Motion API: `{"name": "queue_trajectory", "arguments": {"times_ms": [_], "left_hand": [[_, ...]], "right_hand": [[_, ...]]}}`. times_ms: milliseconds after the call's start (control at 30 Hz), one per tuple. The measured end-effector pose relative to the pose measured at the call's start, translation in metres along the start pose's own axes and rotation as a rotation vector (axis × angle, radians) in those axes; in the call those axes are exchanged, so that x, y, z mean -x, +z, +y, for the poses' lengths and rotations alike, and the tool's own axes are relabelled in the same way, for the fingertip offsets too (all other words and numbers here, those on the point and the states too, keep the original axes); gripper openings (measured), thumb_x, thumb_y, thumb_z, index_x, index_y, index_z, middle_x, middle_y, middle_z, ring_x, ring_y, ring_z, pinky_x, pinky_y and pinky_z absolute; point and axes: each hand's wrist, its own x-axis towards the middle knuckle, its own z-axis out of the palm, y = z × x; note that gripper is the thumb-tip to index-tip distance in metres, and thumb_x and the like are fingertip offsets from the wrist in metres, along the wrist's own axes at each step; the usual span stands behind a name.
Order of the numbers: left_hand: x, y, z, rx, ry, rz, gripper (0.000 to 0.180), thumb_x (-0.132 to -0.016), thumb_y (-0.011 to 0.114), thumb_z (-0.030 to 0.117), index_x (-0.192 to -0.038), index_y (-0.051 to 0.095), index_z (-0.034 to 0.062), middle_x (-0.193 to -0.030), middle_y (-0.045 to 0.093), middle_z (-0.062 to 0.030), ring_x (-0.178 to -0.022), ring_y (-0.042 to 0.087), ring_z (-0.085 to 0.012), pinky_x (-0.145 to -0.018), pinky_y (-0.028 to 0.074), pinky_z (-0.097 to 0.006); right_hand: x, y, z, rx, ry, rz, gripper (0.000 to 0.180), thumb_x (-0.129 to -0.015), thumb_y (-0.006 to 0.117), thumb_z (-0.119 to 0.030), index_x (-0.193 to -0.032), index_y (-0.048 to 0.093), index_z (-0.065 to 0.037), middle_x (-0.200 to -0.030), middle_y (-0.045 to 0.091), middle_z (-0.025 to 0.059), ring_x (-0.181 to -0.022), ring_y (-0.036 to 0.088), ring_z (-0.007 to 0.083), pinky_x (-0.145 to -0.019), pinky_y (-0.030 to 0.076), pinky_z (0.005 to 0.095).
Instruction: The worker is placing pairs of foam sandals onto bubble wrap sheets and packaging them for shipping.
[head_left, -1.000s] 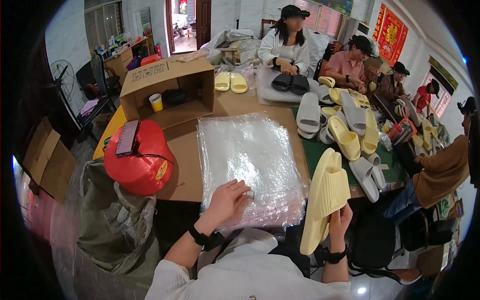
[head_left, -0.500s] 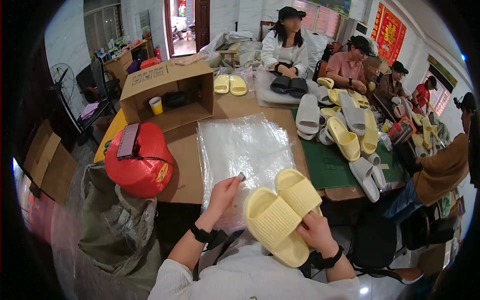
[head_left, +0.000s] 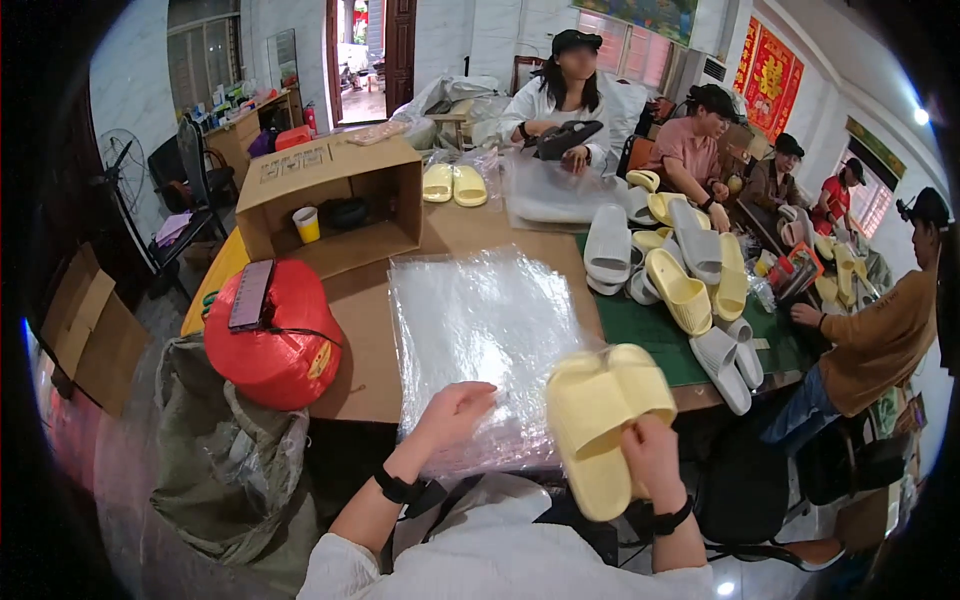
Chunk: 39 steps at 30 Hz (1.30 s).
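Observation:
My right hand (head_left: 652, 455) grips a pair of pale yellow slippers (head_left: 590, 425) at the strap side, holding them upright over the table's near edge. One slipper partly covers the other. My left hand (head_left: 455, 412) lies with fingers stretched out at the near part of a stack of clear plastic bags (head_left: 480, 310), and nothing shows in it. The stack rests on brown cardboard (head_left: 365, 345) in front of me. Both wrists carry black bands.
A red plastic-wrapped bundle (head_left: 285, 350) with a phone (head_left: 252, 295) stands left, near an open cardboard box (head_left: 330, 255) holding a yellow cup (head_left: 306, 225). Grey and yellow slippers (head_left: 680, 285) pile up right on a green mat (head_left: 635, 335). Across the table a person (head_left: 560, 110) holds dark slippers (head_left: 568, 140).
My right hand has moved the yellow slippers rightward and turned them more upright. My left hand has gone from a pinch to stretched fingers. The person opposite has lifted the dark slippers.

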Motion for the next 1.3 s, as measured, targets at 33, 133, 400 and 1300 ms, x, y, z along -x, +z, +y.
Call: {"name": "queue_trajectory", "arguments": {"times_ms": [33, 133, 400, 1300], "left_hand": [[0.003, 0.001, 0.003, -0.164, 0.155, -0.023, 0.037, -0.094, 0.066, 0.028, -0.117, 0.069, -0.0007, -0.110, 0.071, -0.0159, -0.100, 0.066, -0.0259, -0.094, 0.050, -0.033], [0.006, 0.006, -0.001, -0.483, 0.321, -0.010, 0.039, -0.086, 0.071, 0.025, -0.119, 0.068, 0.0044, -0.123, 0.065, -0.0174, -0.117, 0.058, -0.0358, -0.103, 0.045, -0.042], [0.002, 0.011, -0.002, -0.623, 0.383, 0.061, 0.032, -0.088, 0.069, 0.022, -0.116, 0.069, 0.0087, -0.124, 0.065, -0.0128, -0.114, 0.058, -0.0349, -0.098, 0.048, -0.042], [0.012, 0.034, 0.063, -0.351, 0.601, -0.135, 0.032, -0.097, 0.056, 0.009, -0.127, 0.065, 0.0027, -0.142, 0.056, -0.0154, -0.139, 0.044, -0.0379, -0.113, 0.038, -0.043]], "right_hand": [[-0.001, -0.010, 0.005, 0.036, 0.064, 0.044, 0.019, -0.087, 0.065, -0.012, -0.079, 0.057, 0.003, -0.075, 0.059, 0.0221, -0.068, 0.061, 0.0406, -0.060, 0.047, 0.0447], [-0.002, -0.028, 0.031, 0.103, 0.059, 0.233, 0.022, -0.087, 0.065, -0.010, -0.076, 0.053, 0.003, -0.071, 0.056, 0.0196, -0.063, 0.058, 0.0373, -0.057, 0.045, 0.0408], [0.014, -0.031, 0.015, -0.185, 0.015, 0.082, 0.011, -0.084, 0.063, -0.002, -0.094, 0.065, 0.001, -0.077, 0.061, 0.0192, -0.068, 0.062, 0.0327, -0.063, 0.049, 0.0378], [-0.077, 0.178, -0.006, -0.722, -0.137, -0.057, 0.015, -0.094, 0.054, -0.014, -0.097, 0.057, 0.000, -0.085, 0.060, 0.0234, -0.083, 0.061, 0.0425, -0.070, 0.050, 0.0483]]}}
